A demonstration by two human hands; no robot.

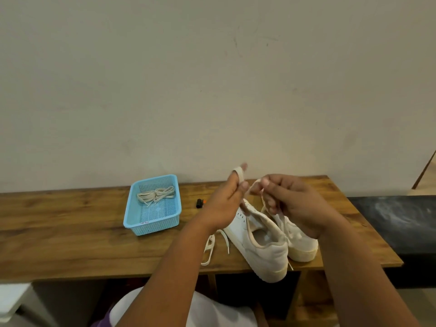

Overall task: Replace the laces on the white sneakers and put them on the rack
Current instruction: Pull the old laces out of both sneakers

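Pinching one lace [253, 185], both hands [224, 204] [297, 206] hide the sneakers' [264, 246] toes.

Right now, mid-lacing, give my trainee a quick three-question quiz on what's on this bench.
1. True or false: the blue basket holds a bundle of spare laces.
2. Where does the small black and orange object lie? A) in the basket B) on the wooden bench between basket and sneakers C) inside a sneaker
3. What do the left hand and right hand both hold above the two white sneakers?

Key: 1 true; 2 B; 3 a lace, looped over the left forefinger and pinched by the right fingers.
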